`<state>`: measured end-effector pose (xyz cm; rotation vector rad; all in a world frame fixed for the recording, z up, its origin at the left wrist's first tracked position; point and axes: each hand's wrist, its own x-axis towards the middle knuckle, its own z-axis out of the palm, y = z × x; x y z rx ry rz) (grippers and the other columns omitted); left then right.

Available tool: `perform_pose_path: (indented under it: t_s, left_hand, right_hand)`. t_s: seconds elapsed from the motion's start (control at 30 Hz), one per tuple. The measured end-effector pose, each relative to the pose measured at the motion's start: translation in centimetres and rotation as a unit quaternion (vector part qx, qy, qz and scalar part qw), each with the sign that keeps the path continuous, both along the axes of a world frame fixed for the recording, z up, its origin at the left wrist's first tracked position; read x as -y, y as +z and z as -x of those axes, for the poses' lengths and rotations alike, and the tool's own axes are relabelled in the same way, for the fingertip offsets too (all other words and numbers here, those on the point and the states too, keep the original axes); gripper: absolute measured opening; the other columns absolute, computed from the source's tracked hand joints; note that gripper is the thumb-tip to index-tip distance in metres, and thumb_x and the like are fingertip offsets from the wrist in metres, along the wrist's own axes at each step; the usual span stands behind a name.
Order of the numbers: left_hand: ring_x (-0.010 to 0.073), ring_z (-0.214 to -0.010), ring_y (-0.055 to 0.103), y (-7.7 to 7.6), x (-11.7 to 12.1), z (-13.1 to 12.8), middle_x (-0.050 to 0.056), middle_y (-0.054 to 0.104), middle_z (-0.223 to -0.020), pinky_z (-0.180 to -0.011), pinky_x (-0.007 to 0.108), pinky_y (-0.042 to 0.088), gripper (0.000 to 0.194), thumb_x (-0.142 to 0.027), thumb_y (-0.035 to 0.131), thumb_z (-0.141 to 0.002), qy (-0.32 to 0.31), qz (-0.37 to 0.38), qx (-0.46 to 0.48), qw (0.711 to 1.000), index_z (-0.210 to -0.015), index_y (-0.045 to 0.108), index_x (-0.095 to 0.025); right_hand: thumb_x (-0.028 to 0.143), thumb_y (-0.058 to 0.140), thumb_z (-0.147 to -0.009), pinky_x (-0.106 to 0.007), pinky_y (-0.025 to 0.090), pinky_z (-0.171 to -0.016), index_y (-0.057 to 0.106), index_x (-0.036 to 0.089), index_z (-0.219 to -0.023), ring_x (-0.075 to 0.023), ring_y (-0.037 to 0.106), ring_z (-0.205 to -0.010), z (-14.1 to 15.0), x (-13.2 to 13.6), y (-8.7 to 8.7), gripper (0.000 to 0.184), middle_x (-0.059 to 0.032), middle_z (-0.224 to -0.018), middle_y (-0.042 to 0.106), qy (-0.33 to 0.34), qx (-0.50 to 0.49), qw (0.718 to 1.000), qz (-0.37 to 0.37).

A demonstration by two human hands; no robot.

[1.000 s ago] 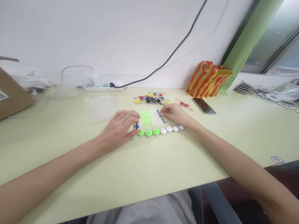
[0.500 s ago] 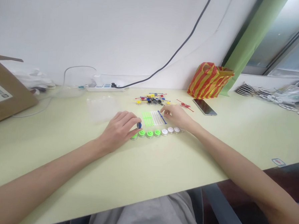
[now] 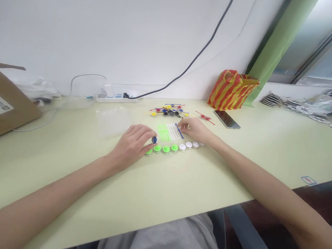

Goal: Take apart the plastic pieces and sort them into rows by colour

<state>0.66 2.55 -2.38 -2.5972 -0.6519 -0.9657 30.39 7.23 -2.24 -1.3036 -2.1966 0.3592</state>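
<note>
My left hand [image 3: 134, 143] pinches a small blue round base [image 3: 154, 139] on edge between thumb and fingers. It is just above the left end of a row of round bases with clear bottoms: several green [image 3: 166, 149], then several white [image 3: 189, 145]. Behind this row lie green sticks [image 3: 163, 132] and white sticks [image 3: 173, 131], side by side. My right hand [image 3: 193, 129] rests at the right of the white sticks, fingers curled and fingertips on a thin blue stick [image 3: 179, 131]. Its palm side is hidden.
Farther back is a mixed pile of coloured sticks and bases [image 3: 170, 111], with a red piece [image 3: 205, 117] beside it. A phone [image 3: 226, 119] and striped bag [image 3: 231, 90] are at right. At left are a clear plastic bag [image 3: 113, 121], power strip [image 3: 115, 98] and cardboard box [image 3: 13, 109].
The blue base has turned in my left fingers, so its round face shows more. The blue stick under my right fingertips has shifted slightly. The view has moved a little.
</note>
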Motion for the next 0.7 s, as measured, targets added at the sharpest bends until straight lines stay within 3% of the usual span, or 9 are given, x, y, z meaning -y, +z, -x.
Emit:
perform_pose_path:
  t_s: [0.13,0.27,0.5,0.7]
  left_hand:
    - [0.0255,-0.098,0.061,0.15,0.1,-0.08,0.01,0.067,-0.103,-0.086,0.04,0.048,0.014,-0.028,0.061,-0.098,0.002,-0.027,-0.006,1.0,-0.111,0.06,-0.021]
    - [0.0239,-0.087,0.059,0.18,0.15,-0.07,0.007,0.064,-0.09,-0.079,0.039,0.047,0.013,-0.031,0.062,-0.098,0.016,-0.014,0.014,1.0,-0.107,0.065,-0.022]
    - [0.0205,-0.088,0.06,0.08,0.18,-0.31,0.005,0.066,-0.092,-0.08,0.036,0.051,0.007,-0.026,0.058,-0.099,0.023,0.106,0.106,0.988,-0.103,0.061,-0.021]
    - [0.0196,-0.088,0.064,0.42,-0.07,0.04,0.003,0.07,-0.097,-0.081,0.035,0.053,0.018,-0.037,0.068,-0.091,0.097,0.217,0.163,0.958,-0.099,0.063,-0.022]
  right_hand:
    - [0.006,0.067,-0.083,-0.027,0.047,-0.073,0.076,0.017,-0.097,-0.0173,0.066,-0.081,0.01,0.02,0.13,0.02,-0.0042,-0.089,0.075,0.004,0.011,1.0,-0.003]
    - [0.007,0.066,-0.083,-0.027,0.047,-0.075,0.076,0.018,-0.098,-0.0177,0.067,-0.081,0.02,0.02,0.25,0.021,-0.0039,-0.089,0.075,0.002,0.016,1.0,-0.001]
    - [0.004,0.06,-0.086,-0.029,0.047,-0.077,0.075,0.019,-0.102,-0.0198,0.066,-0.085,0.21,0.54,0.45,0.026,-0.0057,-0.094,0.076,0.001,0.05,0.999,-0.018]
    - [0.003,0.055,-0.089,-0.028,0.045,-0.076,0.074,0.017,-0.103,-0.0203,0.065,-0.087,0.27,0.35,0.14,0.028,-0.0078,-0.096,0.074,0.011,0.075,0.997,-0.033]
